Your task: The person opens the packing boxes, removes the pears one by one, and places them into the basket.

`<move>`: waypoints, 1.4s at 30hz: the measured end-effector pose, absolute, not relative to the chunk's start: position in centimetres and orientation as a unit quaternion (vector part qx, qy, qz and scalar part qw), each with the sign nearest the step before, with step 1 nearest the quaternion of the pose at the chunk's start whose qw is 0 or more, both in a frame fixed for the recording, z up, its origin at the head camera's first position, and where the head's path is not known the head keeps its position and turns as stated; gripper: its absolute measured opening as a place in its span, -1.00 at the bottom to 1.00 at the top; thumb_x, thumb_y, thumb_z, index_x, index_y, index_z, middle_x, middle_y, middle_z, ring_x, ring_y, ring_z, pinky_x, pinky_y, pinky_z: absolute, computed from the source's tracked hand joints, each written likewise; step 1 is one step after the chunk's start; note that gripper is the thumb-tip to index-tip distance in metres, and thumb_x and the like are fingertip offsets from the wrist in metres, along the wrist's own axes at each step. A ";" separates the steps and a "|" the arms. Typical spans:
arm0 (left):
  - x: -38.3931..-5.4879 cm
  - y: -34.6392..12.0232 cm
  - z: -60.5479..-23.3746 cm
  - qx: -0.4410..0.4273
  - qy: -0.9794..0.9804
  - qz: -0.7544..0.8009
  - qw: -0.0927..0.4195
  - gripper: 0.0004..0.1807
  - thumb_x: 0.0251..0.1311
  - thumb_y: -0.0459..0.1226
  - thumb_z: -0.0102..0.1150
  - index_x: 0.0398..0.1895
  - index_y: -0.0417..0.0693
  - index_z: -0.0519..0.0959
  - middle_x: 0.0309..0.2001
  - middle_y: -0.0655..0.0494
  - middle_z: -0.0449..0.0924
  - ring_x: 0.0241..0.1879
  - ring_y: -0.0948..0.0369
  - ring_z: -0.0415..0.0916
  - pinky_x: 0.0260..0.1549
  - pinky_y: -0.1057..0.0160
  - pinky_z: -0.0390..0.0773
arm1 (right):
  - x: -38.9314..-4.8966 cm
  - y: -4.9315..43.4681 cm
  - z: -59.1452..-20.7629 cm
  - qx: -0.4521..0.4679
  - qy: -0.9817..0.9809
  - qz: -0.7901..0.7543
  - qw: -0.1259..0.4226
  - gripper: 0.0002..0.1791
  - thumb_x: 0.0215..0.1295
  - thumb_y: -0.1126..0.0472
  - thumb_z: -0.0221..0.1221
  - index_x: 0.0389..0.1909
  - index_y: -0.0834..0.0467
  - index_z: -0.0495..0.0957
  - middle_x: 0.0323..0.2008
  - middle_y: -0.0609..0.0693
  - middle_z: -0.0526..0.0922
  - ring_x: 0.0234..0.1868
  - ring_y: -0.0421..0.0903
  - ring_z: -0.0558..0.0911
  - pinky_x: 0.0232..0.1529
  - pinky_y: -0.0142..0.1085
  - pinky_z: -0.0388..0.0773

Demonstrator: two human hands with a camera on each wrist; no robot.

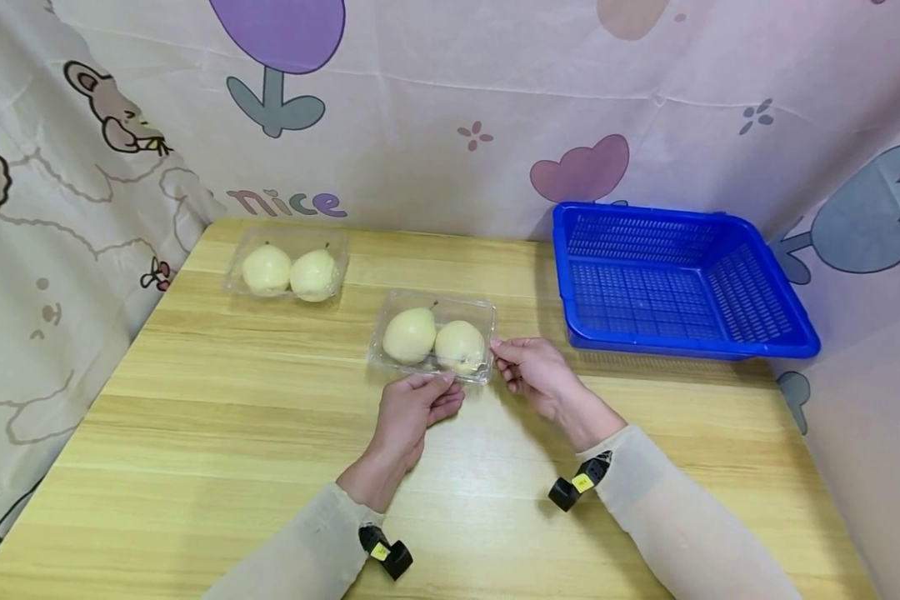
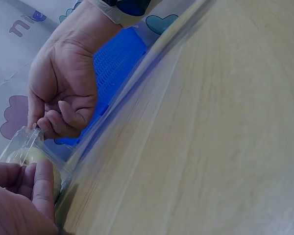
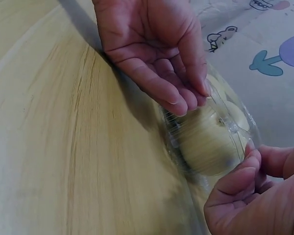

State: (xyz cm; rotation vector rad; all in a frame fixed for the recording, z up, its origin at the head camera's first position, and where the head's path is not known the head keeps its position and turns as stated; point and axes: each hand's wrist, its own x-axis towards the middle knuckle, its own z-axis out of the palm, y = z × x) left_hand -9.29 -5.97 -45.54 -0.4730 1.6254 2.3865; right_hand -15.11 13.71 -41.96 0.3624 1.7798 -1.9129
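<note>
A clear plastic fruit box (image 1: 442,295) with a hinged-looking lid lies on the table, two pale yellow pears (image 1: 409,336) inside it. My left hand (image 1: 414,410) pinches the box's front edge between thumb and fingers. At the right edge, near the front corner, my right hand (image 1: 540,375) grips the rim with thumb and forefinger, the other fingers curled beneath. In the right wrist view both hands meet the lid's rim (image 3: 228,122), with a pear (image 3: 208,144) showing through the plastic.
A second clear box (image 1: 285,236) holding two pears (image 1: 313,276) stands at the back left of the wooden table (image 1: 270,467). The blue plastic basket (image 1: 686,343) sits at the back right, close to the right hand. A printed curtain (image 1: 435,100) hangs behind the table and along both sides.
</note>
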 end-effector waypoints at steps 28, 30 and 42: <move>-8.9 -6.3 -45.4 -0.137 0.592 0.787 0.107 -0.77 0.40 -0.48 0.23 -0.05 -0.59 0.68 -0.29 -0.23 0.79 -0.34 0.17 0.79 -0.22 0.25 0.82 | -16.6 14.2 -40.4 0.113 0.685 -0.648 0.312 -0.79 0.59 0.24 0.11 -0.23 0.27 0.62 -0.55 -0.06 0.68 -0.54 -0.22 0.64 -0.47 -0.45 0.60; -8.9 -6.3 -45.4 -0.136 0.593 0.786 0.107 -0.78 0.40 -0.49 0.23 -0.05 -0.59 0.68 -0.28 -0.25 0.79 -0.34 0.17 0.79 -0.22 0.25 0.82 | -16.6 14.1 -40.3 0.114 0.686 -0.648 0.311 -0.79 0.59 0.25 0.10 -0.25 0.26 0.61 -0.56 -0.06 0.67 -0.54 -0.22 0.63 -0.47 -0.46 0.60; -9.3 -6.1 -45.6 -0.142 0.591 0.787 0.108 -0.80 0.38 -0.50 0.25 -0.10 -0.60 0.69 -0.36 -0.16 0.79 -0.39 0.19 0.78 -0.26 0.27 0.82 | -16.7 14.0 -40.5 0.121 0.681 -0.654 0.307 -0.80 0.56 0.27 0.12 -0.29 0.25 0.62 -0.58 -0.08 0.65 -0.57 -0.23 0.59 -0.51 -0.46 0.56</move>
